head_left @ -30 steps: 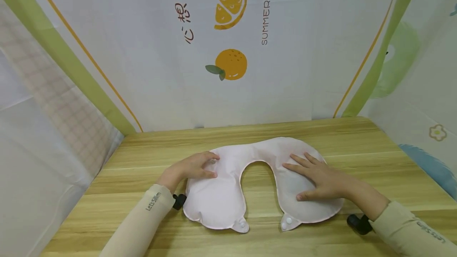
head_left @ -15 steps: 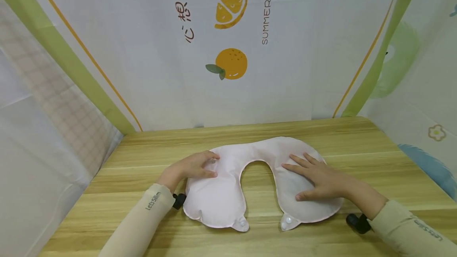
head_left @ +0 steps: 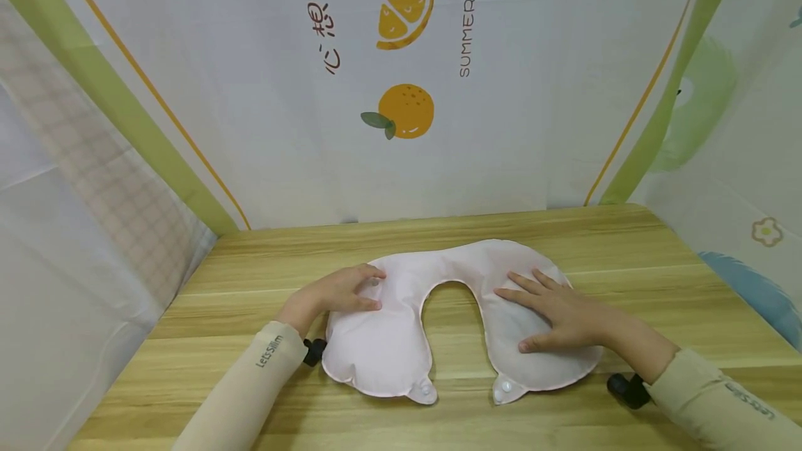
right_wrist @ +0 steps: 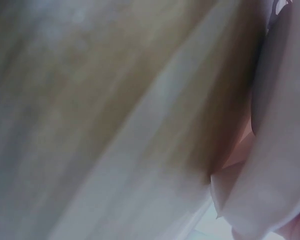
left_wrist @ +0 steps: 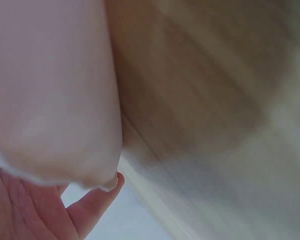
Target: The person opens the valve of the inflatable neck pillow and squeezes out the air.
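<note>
One pale pink neck pillow, U-shaped and puffy, lying on a wood-grain table, between 5 and 6 o'clock from the middle of the head view. Curved back up at 12, mouth of the U at 6, one snap tab near 7 and a second snap tab near 5.

Left hand at the pillow's 9-to-10, resting on the fabric, pretty relaxed, thumb and fingers parted with a small clear nub in between. Right hand over at 3, loose too, laid on top with fingers fanned out towards 10, just touching rather than gripping.

Black gadget by the left wrist, matching black gadget by the right. Beige sleeves with lettering, coming in from 7 and 4. White cloth at 12 behind it all, printed with an orange

Left wrist view: pillow filling 10, hand down at 7. Right wrist view: pillow along 3 to 5, most of the hand hidden, wood blurry
</note>
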The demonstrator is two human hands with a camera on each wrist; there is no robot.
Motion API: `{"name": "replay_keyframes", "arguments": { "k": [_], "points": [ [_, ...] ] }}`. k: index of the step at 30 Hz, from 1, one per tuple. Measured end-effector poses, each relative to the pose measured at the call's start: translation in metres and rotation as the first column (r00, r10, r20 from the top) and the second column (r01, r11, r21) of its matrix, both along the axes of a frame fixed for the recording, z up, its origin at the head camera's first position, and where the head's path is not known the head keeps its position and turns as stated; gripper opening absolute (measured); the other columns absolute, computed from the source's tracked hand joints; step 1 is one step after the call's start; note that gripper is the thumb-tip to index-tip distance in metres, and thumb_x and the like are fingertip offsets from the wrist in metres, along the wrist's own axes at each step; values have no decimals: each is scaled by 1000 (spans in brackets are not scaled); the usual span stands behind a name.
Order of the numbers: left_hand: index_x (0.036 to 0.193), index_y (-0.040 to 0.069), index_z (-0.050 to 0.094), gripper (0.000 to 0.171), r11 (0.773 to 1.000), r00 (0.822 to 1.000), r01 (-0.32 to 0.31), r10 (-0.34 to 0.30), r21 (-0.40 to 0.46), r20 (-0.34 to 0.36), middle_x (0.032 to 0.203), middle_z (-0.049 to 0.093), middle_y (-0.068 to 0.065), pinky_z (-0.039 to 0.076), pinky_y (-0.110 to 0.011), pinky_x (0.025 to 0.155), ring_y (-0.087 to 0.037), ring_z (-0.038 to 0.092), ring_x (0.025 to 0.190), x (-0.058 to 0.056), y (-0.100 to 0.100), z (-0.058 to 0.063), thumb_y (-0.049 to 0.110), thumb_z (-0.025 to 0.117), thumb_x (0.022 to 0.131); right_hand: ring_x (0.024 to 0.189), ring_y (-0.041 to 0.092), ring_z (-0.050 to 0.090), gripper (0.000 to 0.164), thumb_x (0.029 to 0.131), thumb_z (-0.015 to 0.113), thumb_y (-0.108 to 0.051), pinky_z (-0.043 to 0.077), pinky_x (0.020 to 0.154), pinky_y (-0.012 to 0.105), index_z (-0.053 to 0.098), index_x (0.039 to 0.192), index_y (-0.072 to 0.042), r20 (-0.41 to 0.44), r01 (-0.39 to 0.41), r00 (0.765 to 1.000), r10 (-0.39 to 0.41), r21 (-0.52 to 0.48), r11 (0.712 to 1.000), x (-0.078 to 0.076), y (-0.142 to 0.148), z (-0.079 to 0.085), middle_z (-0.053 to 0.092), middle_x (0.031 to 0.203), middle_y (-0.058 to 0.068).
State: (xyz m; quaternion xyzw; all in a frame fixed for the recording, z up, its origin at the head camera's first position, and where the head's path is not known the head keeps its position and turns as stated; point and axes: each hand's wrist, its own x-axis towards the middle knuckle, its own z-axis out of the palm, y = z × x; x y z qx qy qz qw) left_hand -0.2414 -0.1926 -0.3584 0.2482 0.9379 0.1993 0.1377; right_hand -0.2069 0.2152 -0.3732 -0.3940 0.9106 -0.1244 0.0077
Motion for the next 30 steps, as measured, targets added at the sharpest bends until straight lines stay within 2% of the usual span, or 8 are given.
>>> {"name": "replay_keyframes", "arguments": {
  "k": [10,30],
  "points": [
    [133,7,47,59,1000,1000,-13,13,18,6,138,47,-10,29,-47,109,-30,39,130,2,1,1,31,67,84,128,59,20,80,78,58,-64,23,94,74,34,143,-23,32,-3,999,2,10,1000,1,-4,2,28,149,19],
    [133,6,47,59,1000,1000,3,-3,16,3,138,46,-10,31,-46,108,-29,42,128,2,2,0,30,68,84,129,58,20,80,78,57,-63,22,98,71,34,143,-23,46,-12,999,12,9,1000,0,-3,-1,28,148,20]
  ]
}}
